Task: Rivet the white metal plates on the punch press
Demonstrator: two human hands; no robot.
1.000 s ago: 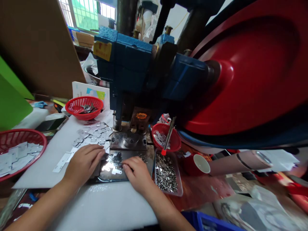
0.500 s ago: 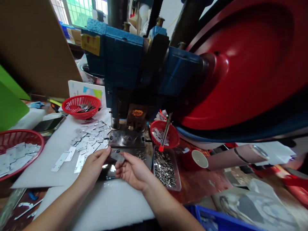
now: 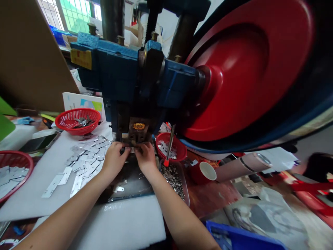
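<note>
Both my hands reach under the head of a blue punch press [image 3: 135, 83] with a big red flywheel [image 3: 247, 69]. My left hand [image 3: 113, 158] and my right hand [image 3: 145, 157] have their fingers pinched together at the die area, on a small metal plate [image 3: 131, 148] that is mostly hidden between them. Flat metal plates [image 3: 85, 158] lie scattered on the white sheet just left of my left hand. A shiny tray [image 3: 130, 184] with a small metal piece lies below my hands.
Three red baskets hold metal pieces: one at far left [image 3: 13, 170], one behind [image 3: 77, 120], one right of the press [image 3: 171, 147]. A clear tray of tiny metal parts [image 3: 173, 178], a red cup [image 3: 204, 172], a cardboard tube [image 3: 244, 165] and a blue bin [image 3: 241, 239] stand to the right.
My hands lifted a small plate from the shiny tray and carried it forward, under the press head. The camera came closer to the machine.
</note>
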